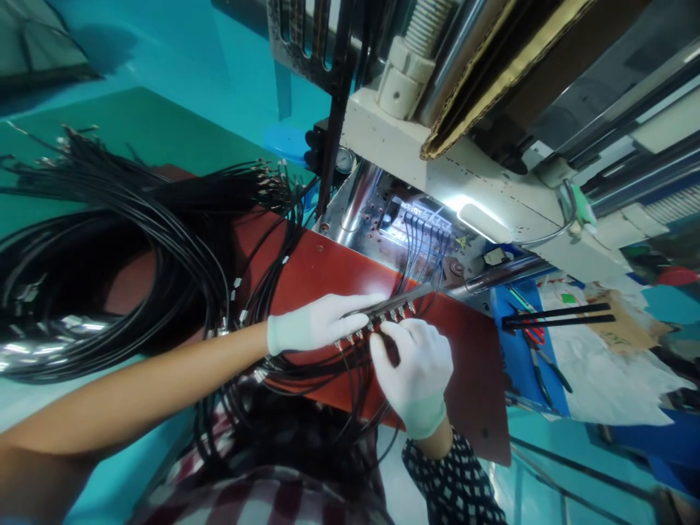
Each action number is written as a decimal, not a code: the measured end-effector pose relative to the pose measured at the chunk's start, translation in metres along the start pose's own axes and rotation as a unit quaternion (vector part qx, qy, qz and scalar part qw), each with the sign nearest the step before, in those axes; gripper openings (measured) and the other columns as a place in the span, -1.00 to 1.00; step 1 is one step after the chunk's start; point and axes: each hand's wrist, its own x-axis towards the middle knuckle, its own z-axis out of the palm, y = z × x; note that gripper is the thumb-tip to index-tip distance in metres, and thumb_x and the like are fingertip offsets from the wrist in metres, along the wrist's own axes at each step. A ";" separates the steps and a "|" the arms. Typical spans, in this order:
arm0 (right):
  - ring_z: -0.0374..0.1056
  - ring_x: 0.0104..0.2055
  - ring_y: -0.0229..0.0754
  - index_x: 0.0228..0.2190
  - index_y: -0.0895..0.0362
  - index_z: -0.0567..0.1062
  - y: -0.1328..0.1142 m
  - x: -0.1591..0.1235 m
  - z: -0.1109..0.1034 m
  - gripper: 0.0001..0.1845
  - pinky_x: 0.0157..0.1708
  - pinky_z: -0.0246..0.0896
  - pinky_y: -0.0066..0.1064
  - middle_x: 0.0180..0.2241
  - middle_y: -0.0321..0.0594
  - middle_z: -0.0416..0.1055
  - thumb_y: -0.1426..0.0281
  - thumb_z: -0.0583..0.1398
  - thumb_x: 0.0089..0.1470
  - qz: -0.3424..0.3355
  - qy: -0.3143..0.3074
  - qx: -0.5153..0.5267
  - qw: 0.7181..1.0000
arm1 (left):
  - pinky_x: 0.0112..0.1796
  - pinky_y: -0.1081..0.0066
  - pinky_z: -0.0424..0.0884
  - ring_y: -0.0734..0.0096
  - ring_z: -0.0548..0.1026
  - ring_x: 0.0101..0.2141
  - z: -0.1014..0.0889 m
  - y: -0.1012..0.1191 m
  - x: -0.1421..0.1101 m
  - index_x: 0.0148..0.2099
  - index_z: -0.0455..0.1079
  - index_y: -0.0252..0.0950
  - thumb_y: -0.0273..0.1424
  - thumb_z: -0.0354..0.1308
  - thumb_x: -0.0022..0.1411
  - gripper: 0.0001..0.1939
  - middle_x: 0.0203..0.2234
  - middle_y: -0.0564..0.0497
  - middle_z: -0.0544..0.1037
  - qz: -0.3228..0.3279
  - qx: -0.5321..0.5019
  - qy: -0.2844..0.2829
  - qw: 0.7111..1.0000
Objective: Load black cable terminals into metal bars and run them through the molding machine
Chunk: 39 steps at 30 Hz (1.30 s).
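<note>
Both my hands wear white gloves over a red board (328, 270). My left hand (317, 322) reaches in from the left, its fingers closed along a dark bar (394, 306) that carries a row of black cable ends with metal tips. My right hand (415, 372) sits just below the bar, fingers pinched on one cable end (383, 328) in that row. Black cables (328, 364) trail from the bar down toward my lap.
A big bundle of black cables (120, 248) lies on the left of the green table (153, 124). Behind the board stands a lit press machine (432, 182) holding more cables (421, 240). Black strips (558, 316) and pliers (533, 343) lie on the right.
</note>
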 end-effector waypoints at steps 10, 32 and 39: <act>0.23 -0.36 -0.15 -0.44 0.04 0.57 -0.006 0.002 0.007 -0.90 -0.32 -0.07 -0.24 -0.44 -0.27 0.44 0.37 0.26 0.11 -0.007 -0.014 0.006 1.000 | 0.15 0.32 0.35 0.23 0.46 0.14 0.003 0.001 0.001 0.42 0.12 -0.23 -0.26 -0.04 0.46 -0.45 0.24 -0.08 0.39 0.018 -0.012 0.002 1.000; 0.16 -0.38 -0.14 -0.52 0.07 0.47 -0.044 -0.009 0.005 -0.89 -0.35 -0.15 -0.23 -0.49 -0.27 0.38 0.40 0.25 0.02 -0.022 -0.083 0.034 0.996 | 0.06 0.31 0.41 0.12 0.43 0.15 0.007 0.002 0.000 0.34 0.24 -0.25 -0.24 -0.05 0.45 -0.51 0.19 -0.10 0.45 -0.007 -0.026 0.029 0.999; 0.19 -0.38 -0.15 -0.55 0.08 0.44 -0.043 -0.007 0.006 -0.80 -0.35 -0.11 -0.24 -0.48 -0.27 0.41 0.40 0.21 0.11 -0.032 -0.084 0.047 0.995 | 0.21 0.29 0.28 0.20 0.36 0.22 0.011 -0.004 -0.002 0.40 0.15 -0.26 -0.27 -0.04 0.45 -0.46 0.27 -0.10 0.35 -0.002 -0.025 0.026 0.999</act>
